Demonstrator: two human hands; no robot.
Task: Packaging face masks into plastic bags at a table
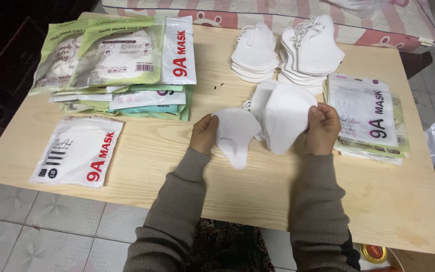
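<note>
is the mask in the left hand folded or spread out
Folded: the mask in the left hand lies flat, halves together, pinched at one edge.

Bare wood lies open along the near edge of the wooden table (258, 201), broken only by the two sleeved forearms crossing it. The near right corner is free. At the near left a single white mask packet (78, 150) takes up the corner, with an open strip between it and the left hand (204, 134). Far left, a tall pile of green and white packets (122, 65) blocks the way. Far centre, two stacks of loose white masks (290, 50) stand close together. A pile of flat packets (368, 118) sits just beside the right hand (322, 129), closing off that side. A clear lane runs between the left pile and the mask stacks.
</note>
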